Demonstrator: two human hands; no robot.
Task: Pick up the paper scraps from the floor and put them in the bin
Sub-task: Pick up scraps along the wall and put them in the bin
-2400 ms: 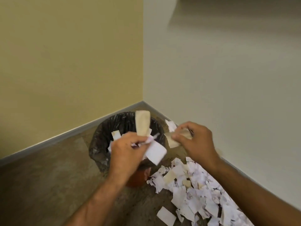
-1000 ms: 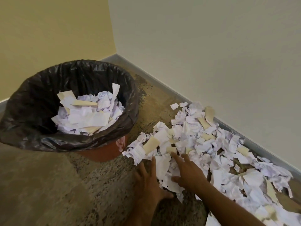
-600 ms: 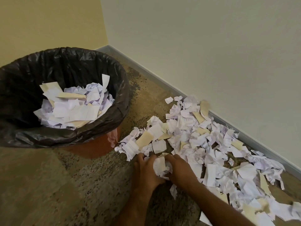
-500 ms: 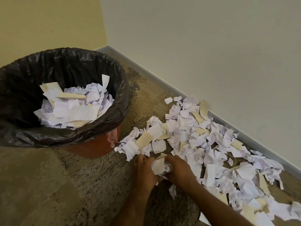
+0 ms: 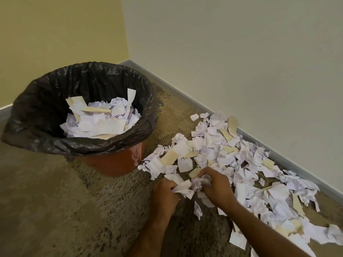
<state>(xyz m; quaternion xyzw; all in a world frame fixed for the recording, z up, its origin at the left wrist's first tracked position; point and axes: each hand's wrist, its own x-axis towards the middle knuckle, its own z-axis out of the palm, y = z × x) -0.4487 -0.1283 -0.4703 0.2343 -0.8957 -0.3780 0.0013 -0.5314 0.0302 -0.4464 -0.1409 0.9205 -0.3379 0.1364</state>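
Note:
A heap of white and cream paper scraps [image 5: 232,154] lies on the floor along the wall, to the right of the bin. The bin [image 5: 115,164] is orange-red, lined with a black bag [image 5: 37,112], and holds many scraps [image 5: 100,119]. At the near left edge of the heap, my left hand [image 5: 164,195] grips a flat white scrap [image 5: 181,186], and my right hand [image 5: 216,188] is curled round a crumpled bunch of scraps [image 5: 199,183]. The two hands are close together, just above the floor, with the bunch between them.
A yellow wall [image 5: 55,43] and a pale wall [image 5: 241,52] meet in the corner behind the bin. A grey skirting board [image 5: 278,154] runs behind the heap. Speckled brown floor [image 5: 74,210] stretches to the left and in front of the bin.
Earlier both hands held scraps above the bin. They then came down to the heap, lay flat on it, drew together and closed round a bunch of scraps, now lifted slightly.

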